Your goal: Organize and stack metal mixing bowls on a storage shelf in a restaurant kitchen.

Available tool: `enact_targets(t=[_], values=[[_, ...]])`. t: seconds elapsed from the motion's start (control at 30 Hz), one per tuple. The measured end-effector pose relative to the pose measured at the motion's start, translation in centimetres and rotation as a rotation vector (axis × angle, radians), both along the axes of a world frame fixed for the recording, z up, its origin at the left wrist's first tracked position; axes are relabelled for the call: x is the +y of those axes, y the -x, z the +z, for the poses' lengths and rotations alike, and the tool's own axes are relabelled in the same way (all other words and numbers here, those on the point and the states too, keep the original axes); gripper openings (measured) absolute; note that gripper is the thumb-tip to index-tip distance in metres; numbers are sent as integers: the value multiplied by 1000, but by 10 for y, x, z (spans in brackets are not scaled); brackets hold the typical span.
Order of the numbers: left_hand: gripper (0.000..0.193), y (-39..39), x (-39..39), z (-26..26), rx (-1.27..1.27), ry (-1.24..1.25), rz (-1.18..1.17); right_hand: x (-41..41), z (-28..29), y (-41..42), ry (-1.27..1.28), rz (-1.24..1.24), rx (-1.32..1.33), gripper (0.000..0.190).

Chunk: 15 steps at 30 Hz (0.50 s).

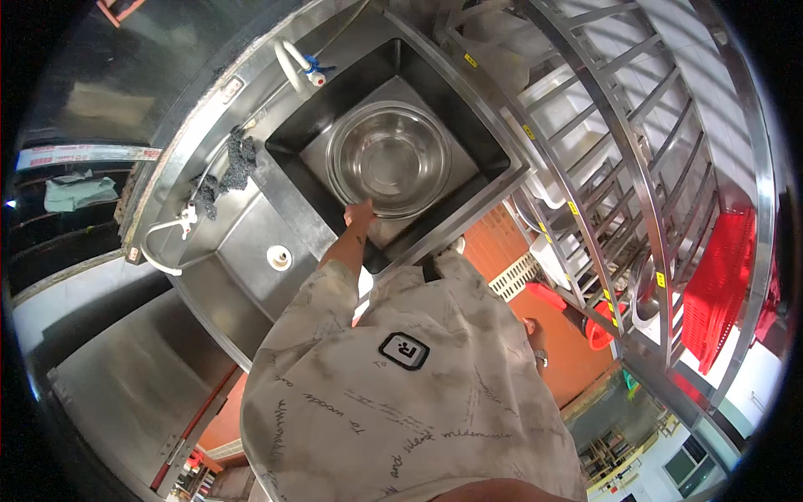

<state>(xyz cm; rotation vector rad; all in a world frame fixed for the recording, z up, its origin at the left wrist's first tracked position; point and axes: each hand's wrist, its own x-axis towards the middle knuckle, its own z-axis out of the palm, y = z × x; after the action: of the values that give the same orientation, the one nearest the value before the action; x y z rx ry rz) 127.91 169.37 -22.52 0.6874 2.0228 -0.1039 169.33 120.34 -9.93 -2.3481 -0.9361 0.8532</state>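
Note:
A round stainless steel basin (396, 168) sits inside the dark-walled sink (448, 94), its inside facing up. My left hand (359, 214) holds the basin's near-left rim, fingers over the edge. My right hand (532, 327) hangs low by my right side, away from the sink, with a watch (541, 358) at the wrist. My shirt hides part of that arm, and whether its fingers are closed is unclear.
A white faucet (300, 66) stands behind this sink, another faucet (187, 219) by the left steel sink (251, 232). Dark scouring pads (238, 162) hang on a pipe. A metal rack (627, 135) rises at right, with a red plastic basket (718, 288). The floor (546, 351) is reddish.

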Motion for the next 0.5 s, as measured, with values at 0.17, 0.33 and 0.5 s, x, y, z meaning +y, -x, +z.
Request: enact_targets(t=[0.17,0.33,0.5], values=[[30,19,-1,-52,-82,-58,-33,-5,5,12,58,55,5,20],[26,7,-15,-82,-39,-103,-721,-69,-38,0,115,110,-9,19],[29,1,28,-8,143,83,-92,-16,13,35,111,95,18,19]])
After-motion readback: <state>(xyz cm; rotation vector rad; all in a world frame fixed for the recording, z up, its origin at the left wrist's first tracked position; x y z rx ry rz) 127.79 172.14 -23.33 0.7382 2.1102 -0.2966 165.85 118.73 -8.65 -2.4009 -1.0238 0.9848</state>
